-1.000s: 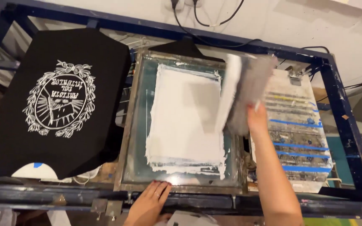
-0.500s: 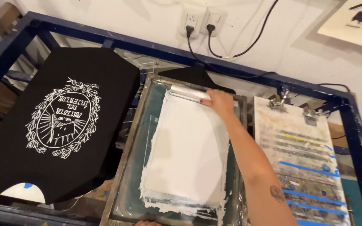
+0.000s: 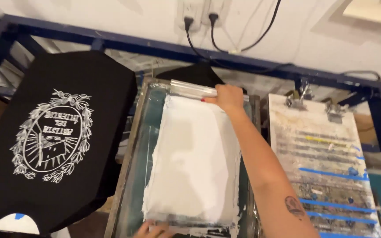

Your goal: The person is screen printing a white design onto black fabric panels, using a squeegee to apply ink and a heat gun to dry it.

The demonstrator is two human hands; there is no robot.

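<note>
— Two hands on one screen frame [image 3: 131, 145], is that right? What lies at the far left?

— At the left edge of the blue press frame [image 3: 111, 43], a black shirt [image 3: 58, 132] with a white oval print lies flat on its platen, well apart from both hands.

— And the left hand [image 3: 153, 230]?

— Only its fingertips show, touching the near edge of the screen frame; whether it grips, I cannot tell.

— Where is the squeegee [image 3: 195, 90]?

— At the far edge of the screen, above the wide sheet of white ink [image 3: 190, 163]. The right hand [image 3: 229, 98] is clenched around its right end.

— Further right?

— An ink-stained board [image 3: 323, 163] with blue tape strips, just beside the forearm.
</note>
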